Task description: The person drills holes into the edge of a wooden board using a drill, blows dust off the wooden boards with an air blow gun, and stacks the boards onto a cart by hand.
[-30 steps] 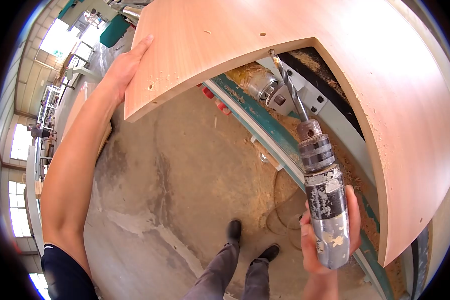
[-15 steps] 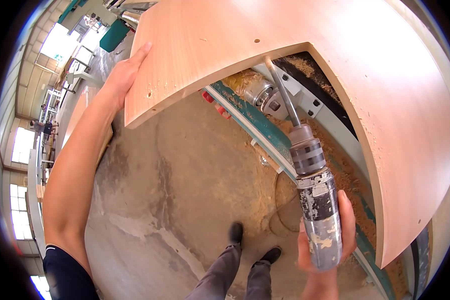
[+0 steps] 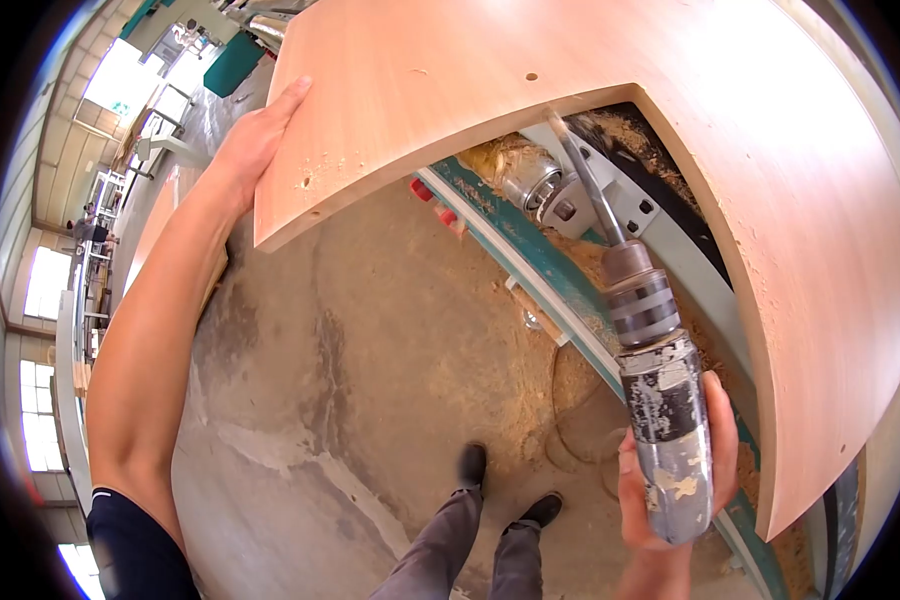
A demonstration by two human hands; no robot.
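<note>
A large wood-grain board (image 3: 410,90) with a cut-out lies across the top and right of the view. My left hand (image 3: 260,140) rests on its left end, the thumb side over the top face and the other fingers hidden by the edge. In my right hand (image 3: 678,480) is a worn power drill (image 3: 667,400), fingers wrapped round its body. The long drill bit (image 3: 590,180) points up to the inner edge of the cut-out, its tip at that edge. Small holes and wood shavings mark the board.
Below the board stands a green and grey machine (image 3: 530,270) with sawdust on it and a motor-like part (image 3: 525,178). A cable loops on the concrete floor (image 3: 370,330). A person (image 3: 90,231) is far off at the left, near long benches.
The bit's flutes, sharp a second ago, now look smeared. The drill has shifted slightly right and down in view. My left hand keeps its place on the board.
</note>
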